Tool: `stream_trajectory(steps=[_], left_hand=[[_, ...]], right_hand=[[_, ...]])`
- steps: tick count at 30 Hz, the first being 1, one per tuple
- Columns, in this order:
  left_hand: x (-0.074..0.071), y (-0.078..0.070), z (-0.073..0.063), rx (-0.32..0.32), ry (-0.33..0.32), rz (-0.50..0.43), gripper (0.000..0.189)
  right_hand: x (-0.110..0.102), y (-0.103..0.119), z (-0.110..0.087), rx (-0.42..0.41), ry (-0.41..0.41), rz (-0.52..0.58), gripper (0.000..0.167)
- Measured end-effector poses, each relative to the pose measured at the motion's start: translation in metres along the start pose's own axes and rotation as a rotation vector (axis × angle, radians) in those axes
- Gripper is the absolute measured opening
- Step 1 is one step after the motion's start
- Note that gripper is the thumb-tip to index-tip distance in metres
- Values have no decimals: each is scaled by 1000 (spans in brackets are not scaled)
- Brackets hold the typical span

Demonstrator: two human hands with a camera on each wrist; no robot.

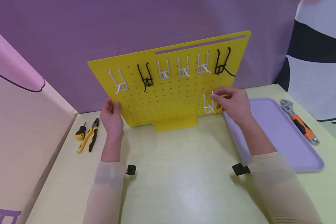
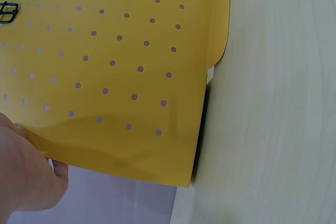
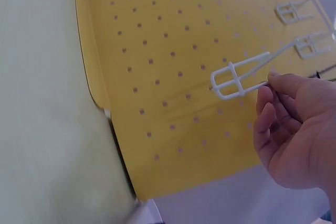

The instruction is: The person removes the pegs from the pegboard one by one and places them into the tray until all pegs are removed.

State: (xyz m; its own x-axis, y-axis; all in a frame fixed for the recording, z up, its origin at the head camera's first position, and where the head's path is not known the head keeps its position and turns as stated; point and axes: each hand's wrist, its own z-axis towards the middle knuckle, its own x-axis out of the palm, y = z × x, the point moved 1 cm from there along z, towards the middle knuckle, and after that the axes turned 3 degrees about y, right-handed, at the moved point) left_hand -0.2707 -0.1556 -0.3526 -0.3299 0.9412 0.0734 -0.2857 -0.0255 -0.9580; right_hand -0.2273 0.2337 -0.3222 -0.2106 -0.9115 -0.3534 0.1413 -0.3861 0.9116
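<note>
A yellow pegboard (image 1: 168, 90) stands tilted on the table, with a row of white and black wire hooks along its upper part. My left hand (image 1: 112, 116) grips the board's left edge, thumb in front and the fingers partly hidden behind it. Low on the board's right side, my right hand (image 1: 233, 104) pinches one prong of a white wire hook (image 3: 228, 82) between thumb and fingers. The hook's crossbar end lies close to the perforated face. In the upper row, a black hook (image 1: 221, 67) hangs at the far right and a white hook (image 1: 120, 84) at the far left.
A purple tray (image 1: 280, 133) lies to the right, partly behind my right forearm, with an orange-handled adjustable wrench (image 1: 299, 123) along its far side. On the left are yellow-and-black pliers (image 1: 89, 135) and a stubby screwdriver (image 1: 81, 132). A purple wall (image 1: 128, 28) rises behind the board.
</note>
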Motion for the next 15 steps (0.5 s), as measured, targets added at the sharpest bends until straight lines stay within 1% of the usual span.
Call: stream_trajectory(steps=[6,12,15], left_hand=[[1,-2,0,-5,-6,-11,25],[1,-2,-1,-13,-7,-4,25],[1,-1,0,-13,-8,-11,25]], right_hand=[[-29,-12,-1,41,-24,-76,37],[-52,-20,-3,127,-41,-135,47],[-63,-25,-3,150,-50,-161,51]])
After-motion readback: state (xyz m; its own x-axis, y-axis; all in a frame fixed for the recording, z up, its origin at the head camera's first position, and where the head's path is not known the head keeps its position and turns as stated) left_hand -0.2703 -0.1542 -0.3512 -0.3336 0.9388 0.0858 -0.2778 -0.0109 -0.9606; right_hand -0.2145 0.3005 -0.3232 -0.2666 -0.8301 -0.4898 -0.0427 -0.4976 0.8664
